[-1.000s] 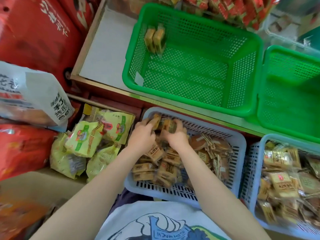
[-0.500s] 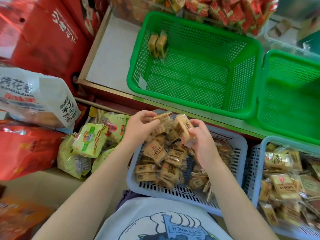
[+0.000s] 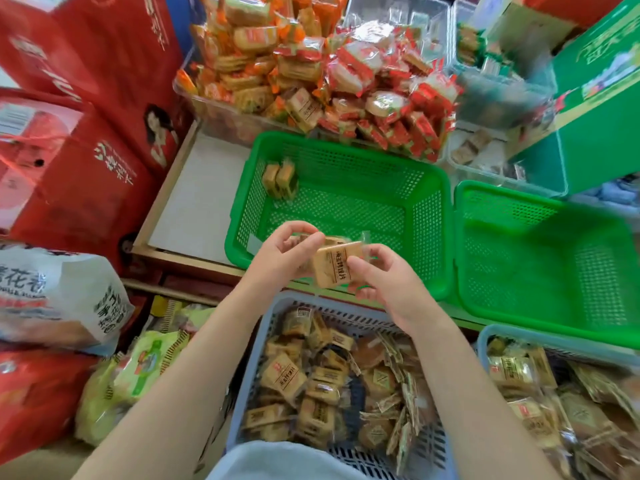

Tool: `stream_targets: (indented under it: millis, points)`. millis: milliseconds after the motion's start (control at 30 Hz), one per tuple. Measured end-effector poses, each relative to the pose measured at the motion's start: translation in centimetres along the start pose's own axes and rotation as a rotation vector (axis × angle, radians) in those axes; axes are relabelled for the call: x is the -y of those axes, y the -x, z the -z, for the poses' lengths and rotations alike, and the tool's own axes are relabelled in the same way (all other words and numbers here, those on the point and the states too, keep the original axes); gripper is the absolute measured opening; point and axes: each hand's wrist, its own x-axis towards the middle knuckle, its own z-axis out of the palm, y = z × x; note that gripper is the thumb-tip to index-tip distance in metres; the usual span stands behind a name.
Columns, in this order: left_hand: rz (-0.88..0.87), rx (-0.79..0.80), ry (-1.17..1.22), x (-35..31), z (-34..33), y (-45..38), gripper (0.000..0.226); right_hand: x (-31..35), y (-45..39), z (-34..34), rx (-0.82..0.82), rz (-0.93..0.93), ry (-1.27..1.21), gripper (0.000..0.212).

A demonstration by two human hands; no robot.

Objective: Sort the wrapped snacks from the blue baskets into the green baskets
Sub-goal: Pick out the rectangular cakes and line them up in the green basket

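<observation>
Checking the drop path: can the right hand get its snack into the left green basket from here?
Probably yes. The right hand holds the wrapped snack just above the near rim of the left green basket, which is open-topped and holds only two packets in its far-left corner.

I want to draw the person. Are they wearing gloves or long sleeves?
No gloves: the left hand and right hand are bare, with no rings or watch showing. Both forearms are bare too, with no sleeves in view. A light shirt shows at the bottom edge.
</observation>
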Motion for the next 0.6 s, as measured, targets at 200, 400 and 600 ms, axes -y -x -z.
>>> stream_targets:
  millis: [200, 400, 600]
  points:
    - [0.018, -0.042, -0.04, 0.6, -1.1, -3.6, 0.041, 0.7, -3.7, -2.8, -0.077, -0.027, 0.069, 0.035]
    - [-0.229, -0.404, -0.697, 1.7, 2.5, -6.6, 0.061, 1.3, -9.3, -3.6, -0.062, -0.126, -0.057, 0.037]
    - [-0.039, -0.469, -1.126, 6.7, 8.2, -6.8, 0.107, 3.3, -18.5, -4.3, -0.374, -0.215, 0.201, 0.07]
